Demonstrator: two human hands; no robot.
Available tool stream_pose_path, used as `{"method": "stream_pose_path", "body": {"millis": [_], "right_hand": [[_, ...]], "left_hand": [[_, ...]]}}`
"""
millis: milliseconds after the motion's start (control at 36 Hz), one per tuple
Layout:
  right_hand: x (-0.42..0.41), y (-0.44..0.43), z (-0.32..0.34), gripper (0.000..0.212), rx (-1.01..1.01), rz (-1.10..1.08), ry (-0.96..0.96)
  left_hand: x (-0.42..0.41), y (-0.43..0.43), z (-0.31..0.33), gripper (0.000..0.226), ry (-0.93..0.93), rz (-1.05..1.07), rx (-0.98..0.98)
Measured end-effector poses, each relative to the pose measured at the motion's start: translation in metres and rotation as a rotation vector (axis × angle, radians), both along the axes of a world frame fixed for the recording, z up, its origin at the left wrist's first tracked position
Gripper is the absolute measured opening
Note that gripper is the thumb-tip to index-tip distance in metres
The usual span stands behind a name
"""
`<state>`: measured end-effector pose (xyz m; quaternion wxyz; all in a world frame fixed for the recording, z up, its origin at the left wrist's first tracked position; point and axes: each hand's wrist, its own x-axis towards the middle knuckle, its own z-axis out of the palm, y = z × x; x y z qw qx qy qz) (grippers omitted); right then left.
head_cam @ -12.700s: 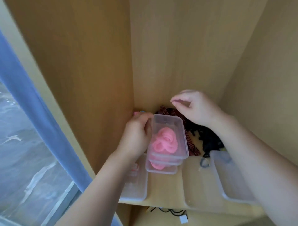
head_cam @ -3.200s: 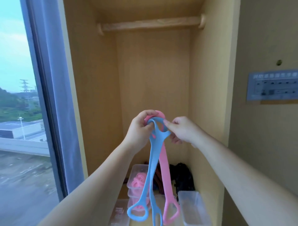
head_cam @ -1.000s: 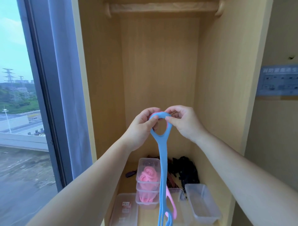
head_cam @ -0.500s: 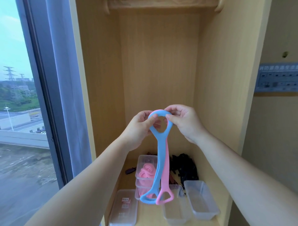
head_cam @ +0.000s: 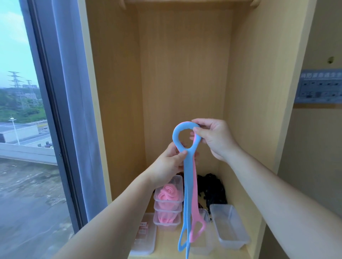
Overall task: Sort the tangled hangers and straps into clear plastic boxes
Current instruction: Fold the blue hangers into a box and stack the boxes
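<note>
Nearest the camera, two bare forearms reach forward into an open wooden wardrobe. At their ends, the left hand (head_cam: pixel 171 162) pinches the neck of a long blue strap (head_cam: pixel 187 184) just below its top loop, while the right hand (head_cam: pixel 212 138) grips the right side of that loop between thumb and fingers. A pink strap (head_cam: pixel 194 207) lies against the blue one, and the two hang down together, their lower loops dangling side by side above the shelf (head_cam: pixel 255 216). They look not yet pulled apart, so this pair is likely mid-untangling and neither strap is boxed. Below, at the front of the shelf, sit a flat clear piece with a small label (head_cam: pixel 144 236), either a lid or a shallow box, and two empty clear boxes: one partly behind the hanging straps (head_cam: pixel 203 240) and one to the right (head_cam: pixel 229 225). Just behind, two clear boxes are stacked (head_cam: pixel 167 203), each holding coiled pink straps, so part of the sorting appears done. Further back, a black tangle (head_cam: pixel 212 188) lies heaped against the rear of the wardrobe, unsorted, with a bit of dark striped strap (head_cam: pixel 182 176) beside it. A wooden rail (head_cam: pixel 185 1) crosses the very top. A window (head_cam: pixel 18 111) with outdoor views fills the left.
</note>
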<state>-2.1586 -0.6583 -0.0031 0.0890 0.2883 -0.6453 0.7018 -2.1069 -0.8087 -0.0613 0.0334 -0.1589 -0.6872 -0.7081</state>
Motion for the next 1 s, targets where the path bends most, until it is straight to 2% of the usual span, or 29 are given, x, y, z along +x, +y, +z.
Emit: {"method": "stream_pose_path", "body": {"millis": [139,278,361,444,500,583,694,889,1000], "right_hand": [[-0.001,0.003,-0.001,0.029,0.052,-0.034,0.049],[0.004,0.004,0.002,0.027,0.044,-0.007,0.030],[0.003,0.003,0.003,0.023,0.029,-0.010,-0.002],[0.004,0.004,0.004,0.029,0.059,-0.023,-0.015],[0.004,0.006,0.007,0.025,0.067,-0.034,0.008],[0.004,0.006,0.012,0.026,0.048,-0.017,0.034],[0.003,0.003,0.013,0.027,0.062,0.003,0.052],[-0.006,-0.001,0.007,0.030,0.104,0.027,0.065],[-0.014,0.001,0.006,0.026,0.108,0.049,0.104]], "left_hand": [[0.001,0.001,-0.002,0.015,0.012,-0.014,-0.023],[0.002,-0.002,-0.004,0.021,-0.011,-0.010,-0.046],[0.004,-0.003,-0.005,0.022,0.025,0.069,-0.183],[0.005,-0.001,0.000,0.019,0.098,0.146,-0.376],[0.005,0.000,0.005,0.018,0.140,0.164,-0.426],[0.004,-0.001,0.009,0.018,0.163,0.178,-0.372],[0.004,0.003,0.008,0.019,0.113,0.078,-0.270],[-0.005,0.003,0.001,0.017,-0.019,0.096,-0.165],[-0.009,0.006,0.001,0.019,-0.024,0.130,-0.116]]}}
